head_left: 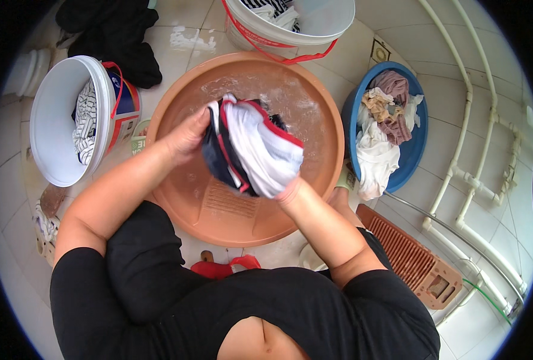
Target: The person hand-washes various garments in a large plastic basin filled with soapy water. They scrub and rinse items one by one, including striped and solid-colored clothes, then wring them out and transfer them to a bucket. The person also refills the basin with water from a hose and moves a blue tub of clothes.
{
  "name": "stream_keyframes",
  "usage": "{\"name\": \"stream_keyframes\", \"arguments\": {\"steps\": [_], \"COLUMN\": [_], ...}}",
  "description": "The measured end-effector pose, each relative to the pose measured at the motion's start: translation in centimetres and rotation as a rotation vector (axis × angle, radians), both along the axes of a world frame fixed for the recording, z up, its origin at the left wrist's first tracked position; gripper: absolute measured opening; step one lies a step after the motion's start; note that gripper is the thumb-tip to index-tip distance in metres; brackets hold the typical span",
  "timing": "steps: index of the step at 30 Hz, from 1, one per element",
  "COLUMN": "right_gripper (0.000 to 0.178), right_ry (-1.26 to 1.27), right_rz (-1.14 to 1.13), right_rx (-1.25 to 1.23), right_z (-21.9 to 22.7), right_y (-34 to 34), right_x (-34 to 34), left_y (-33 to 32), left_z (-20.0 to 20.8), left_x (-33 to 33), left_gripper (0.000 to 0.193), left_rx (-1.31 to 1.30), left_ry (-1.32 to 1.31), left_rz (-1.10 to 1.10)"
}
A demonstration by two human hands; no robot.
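A garment (pixel 257 135) in white, navy and red trim is held bunched over a large orange-brown basin (pixel 158 198); its exact kind I cannot make out. My left hand (pixel 189 133) grips its left edge, thumb on top. The cloth covers most of my right hand (pixel 287 189) at the lower right, so those fingers are hidden. Below the garment, water with some suds (pixel 296 99) lies in the basin. A ridged washboard surface (pixel 233 204) is moulded into the basin's near side.
White buckets with red handles, a left bucket (pixel 50 120) and a far bucket (pixel 332 18), hold striped clothes. At right stands a blue tub (pixel 419 144) of light clothes, with a brown washboard (pixel 407 255) nearer me. Pipes (pixel 465 120) run along the wall. Black clothing (pixel 119 42) lies far left.
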State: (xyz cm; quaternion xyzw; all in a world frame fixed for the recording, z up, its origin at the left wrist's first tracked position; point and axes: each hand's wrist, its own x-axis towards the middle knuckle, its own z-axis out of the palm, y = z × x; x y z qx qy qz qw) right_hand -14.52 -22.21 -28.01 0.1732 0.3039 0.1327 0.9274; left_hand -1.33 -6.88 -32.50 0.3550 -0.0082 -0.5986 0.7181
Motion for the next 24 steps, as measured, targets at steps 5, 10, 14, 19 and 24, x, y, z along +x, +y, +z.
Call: {"name": "stream_keyframes", "arguments": {"steps": [5, 10, 14, 19, 24], "right_gripper": [0.050, 0.093, 0.086, 0.047, 0.013], "right_ry": [-0.046, -0.244, -0.027, 0.081, -0.144], "right_rz": [-0.072, 0.060, 0.136, -0.068, -0.072], "right_rx": [0.113, -0.074, -0.545, -1.097, -1.930], "right_z": [0.4, -2.5, -1.3, 1.0, 3.5], "right_y": [3.3, 1.3, 0.2, 0.4, -0.3], "right_x": [0.3, -2.7, -1.1, 1.1, 2.2], "left_y": [-1.7, -1.1, -1.3, -2.4, -2.6], "left_z": [4.7, 5.5, 4.7, 4.7, 4.9], "left_x": [0.9, 1.4, -0.2, -0.9, -0.8], "left_gripper": [0.100, 0.051, 0.024, 0.019, 0.016], "left_rx": [-0.209, -0.039, -0.008, 0.256, 0.211], "left_ry": [0.318, -0.124, -0.405, -0.065, 0.000], "left_rz": [0.018, -0.057, 0.016, 0.364, 0.420]}}
